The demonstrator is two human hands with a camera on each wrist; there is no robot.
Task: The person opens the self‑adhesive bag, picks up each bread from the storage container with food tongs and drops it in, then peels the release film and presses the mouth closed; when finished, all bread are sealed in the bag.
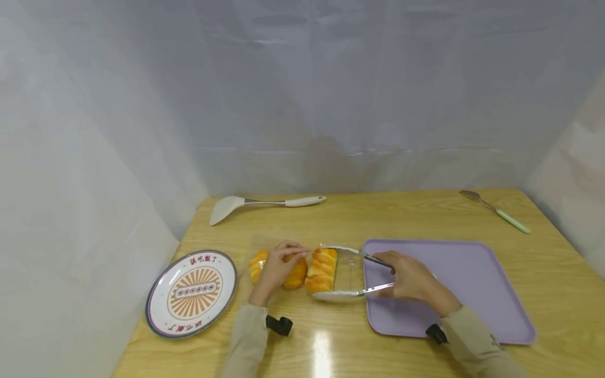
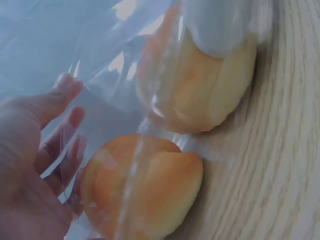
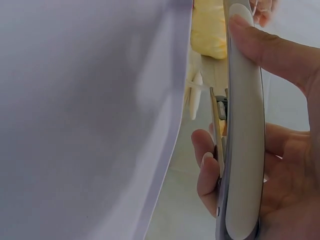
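My left hand [image 1: 279, 268] pinches the edge of a clear plastic bag [image 2: 105, 65] with thumb and fingers. Under the film in the left wrist view lie a round bun [image 2: 145, 190] and a second bread [image 2: 200, 90], overlapped by a pale tong tip. My right hand [image 1: 408, 275] grips a pair of tongs [image 3: 245, 125] with pale handles and metal arms. The tongs are spread, one tip at the far end and one at the near end of a striped bread loaf [image 1: 321, 270]. Another orange bread [image 1: 257, 266] is partly hidden behind my left hand.
A purple tray [image 1: 454, 273] lies under my right hand. To the left stands a patterned plate [image 1: 191, 294]. Along the back of the wooden table [image 1: 340, 215] are a white spatula [image 1: 269, 203] and a small green-handled server [image 1: 496, 211]. Pale curtains hang around the table.
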